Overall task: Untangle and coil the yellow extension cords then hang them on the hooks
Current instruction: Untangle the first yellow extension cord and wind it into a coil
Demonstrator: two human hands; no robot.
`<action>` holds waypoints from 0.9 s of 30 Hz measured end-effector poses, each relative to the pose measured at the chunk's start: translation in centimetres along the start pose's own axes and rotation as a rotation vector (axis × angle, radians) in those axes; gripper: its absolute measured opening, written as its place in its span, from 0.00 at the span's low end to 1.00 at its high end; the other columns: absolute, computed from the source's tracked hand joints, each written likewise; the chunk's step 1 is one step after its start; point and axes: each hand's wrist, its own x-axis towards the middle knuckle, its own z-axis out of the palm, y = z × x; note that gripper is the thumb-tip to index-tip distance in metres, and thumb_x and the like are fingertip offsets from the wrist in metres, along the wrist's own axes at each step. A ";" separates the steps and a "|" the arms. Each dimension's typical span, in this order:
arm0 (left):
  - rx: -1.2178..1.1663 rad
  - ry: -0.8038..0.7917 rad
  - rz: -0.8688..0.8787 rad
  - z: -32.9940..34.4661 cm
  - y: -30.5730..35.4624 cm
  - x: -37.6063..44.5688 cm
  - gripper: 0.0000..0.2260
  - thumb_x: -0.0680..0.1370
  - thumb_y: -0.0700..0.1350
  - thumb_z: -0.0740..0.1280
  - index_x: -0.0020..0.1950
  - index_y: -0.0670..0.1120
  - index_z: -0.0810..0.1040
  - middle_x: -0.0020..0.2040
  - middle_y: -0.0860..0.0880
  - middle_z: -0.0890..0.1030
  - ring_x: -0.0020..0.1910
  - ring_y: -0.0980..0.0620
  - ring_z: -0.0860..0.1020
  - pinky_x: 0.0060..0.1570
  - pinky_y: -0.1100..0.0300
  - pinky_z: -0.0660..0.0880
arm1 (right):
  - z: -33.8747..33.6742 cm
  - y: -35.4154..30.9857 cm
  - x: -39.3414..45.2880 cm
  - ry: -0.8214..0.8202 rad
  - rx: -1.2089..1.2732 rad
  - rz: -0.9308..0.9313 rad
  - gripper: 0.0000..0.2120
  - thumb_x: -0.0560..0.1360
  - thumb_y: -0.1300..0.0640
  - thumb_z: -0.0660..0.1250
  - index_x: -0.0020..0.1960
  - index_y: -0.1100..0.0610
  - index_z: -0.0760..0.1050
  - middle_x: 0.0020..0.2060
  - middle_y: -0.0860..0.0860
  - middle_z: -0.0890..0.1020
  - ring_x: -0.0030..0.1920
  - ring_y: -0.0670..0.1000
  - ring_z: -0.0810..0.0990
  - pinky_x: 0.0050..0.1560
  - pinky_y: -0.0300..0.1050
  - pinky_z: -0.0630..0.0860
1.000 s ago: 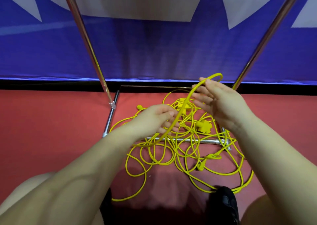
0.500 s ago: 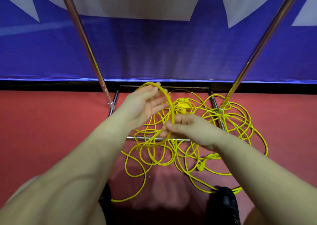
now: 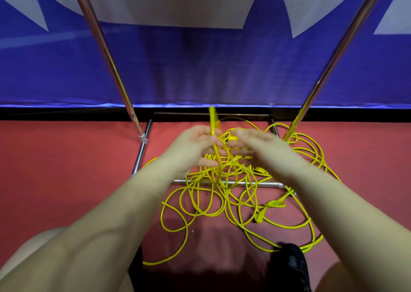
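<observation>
Upright, a loop of yellow cord rises above the left hand, fingers curled round it. Right hand alongside is blurred; grip can't be told.

I can read no words, numbers or labels here; the blue banner before me shows only white shapes.

Red floor, tangled yellow extension cords spread on it below both grips; chrome rack base resting on it under the tangle, beneath the grips; black shoe nearer than the right grip
</observation>
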 end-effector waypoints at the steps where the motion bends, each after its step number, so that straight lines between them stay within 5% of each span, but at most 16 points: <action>1: -0.153 0.031 0.004 -0.1 0.3 0.1 0.07 0.80 0.37 0.56 0.49 0.46 0.72 0.40 0.48 0.76 0.37 0.54 0.81 0.36 0.54 0.80 | 0.7 0.6 -0.3 -0.070 -0.120 0.010 0.12 0.74 0.46 0.65 0.53 0.51 0.77 0.52 0.49 0.82 0.51 0.47 0.80 0.55 0.45 0.74; 4: -0.386 0.090 -0.006 -0.5 0.9 0.2 0.07 0.80 0.36 0.56 0.51 0.44 0.72 0.41 0.47 0.75 0.40 0.50 0.82 0.36 0.50 0.80 | 2.5 2.0 -0.6 -0.161 -0.195 -0.010 0.09 0.74 0.57 0.68 0.54 0.53 0.73 0.49 0.51 0.79 0.47 0.46 0.78 0.52 0.42 0.74; 8: -0.453 0.050 0.006 -0.3 1.0 0.3 0.09 0.80 0.38 0.55 0.53 0.45 0.74 0.44 0.46 0.79 0.42 0.50 0.83 0.42 0.50 0.80 | 2.5 1.6 0.0 0.013 -0.315 -0.113 0.03 0.77 0.61 0.64 0.50 0.59 0.73 0.39 0.53 0.80 0.41 0.55 0.80 0.50 0.51 0.76; 10: -0.298 0.020 0.012 -0.4 0.5 0.5 0.10 0.81 0.41 0.55 0.57 0.47 0.74 0.51 0.46 0.80 0.50 0.49 0.80 0.53 0.52 0.76 | 1.7 0.7 0.2 0.072 -0.170 -0.107 0.05 0.78 0.61 0.62 0.52 0.62 0.72 0.36 0.52 0.81 0.37 0.53 0.81 0.48 0.51 0.77; 12: 0.116 -0.053 0.019 -0.5 -0.3 0.3 0.12 0.81 0.44 0.56 0.62 0.48 0.73 0.57 0.48 0.79 0.58 0.51 0.77 0.62 0.57 0.69 | 0.5 -0.3 0.4 0.164 0.046 -0.094 0.04 0.79 0.59 0.60 0.49 0.58 0.73 0.35 0.49 0.82 0.32 0.48 0.81 0.41 0.43 0.79; 14: 0.470 -0.185 0.037 -0.1 -1.4 0.1 0.13 0.80 0.45 0.58 0.64 0.45 0.73 0.59 0.51 0.77 0.60 0.56 0.74 0.63 0.63 0.67 | -0.8 -1.2 0.5 0.227 0.253 -0.075 0.05 0.79 0.59 0.60 0.46 0.55 0.73 0.33 0.47 0.83 0.30 0.46 0.82 0.37 0.39 0.80; 16: 0.529 -0.231 0.054 0.4 -2.0 -0.2 0.12 0.80 0.41 0.59 0.63 0.43 0.72 0.55 0.54 0.76 0.55 0.59 0.74 0.58 0.69 0.68 | -1.6 -1.4 0.6 0.253 0.396 -0.053 0.05 0.79 0.58 0.60 0.45 0.55 0.73 0.32 0.47 0.84 0.30 0.46 0.83 0.36 0.38 0.80; 20: 0.575 -0.087 0.171 -0.3 -1.9 0.3 0.07 0.80 0.39 0.60 0.47 0.51 0.73 0.42 0.54 0.80 0.45 0.48 0.75 0.50 0.49 0.74 | -1.0 -1.3 0.7 0.218 0.515 -0.041 0.04 0.79 0.57 0.60 0.47 0.55 0.73 0.37 0.49 0.85 0.38 0.47 0.85 0.41 0.40 0.81; 24: 0.240 0.063 0.138 -0.2 -0.5 0.4 0.06 0.81 0.41 0.58 0.47 0.47 0.72 0.39 0.50 0.79 0.33 0.54 0.78 0.36 0.64 0.77 | 0.2 -0.1 0.2 0.069 0.073 -0.077 0.17 0.75 0.56 0.67 0.62 0.54 0.71 0.49 0.47 0.81 0.50 0.45 0.80 0.50 0.38 0.75; 27: -0.010 0.014 0.083 0.0 0.4 0.2 0.07 0.81 0.42 0.57 0.46 0.46 0.72 0.40 0.49 0.80 0.31 0.57 0.80 0.35 0.63 0.79 | 2.9 2.5 -0.3 -0.188 -0.349 -0.067 0.19 0.74 0.56 0.68 0.63 0.56 0.71 0.51 0.47 0.78 0.51 0.44 0.77 0.54 0.36 0.73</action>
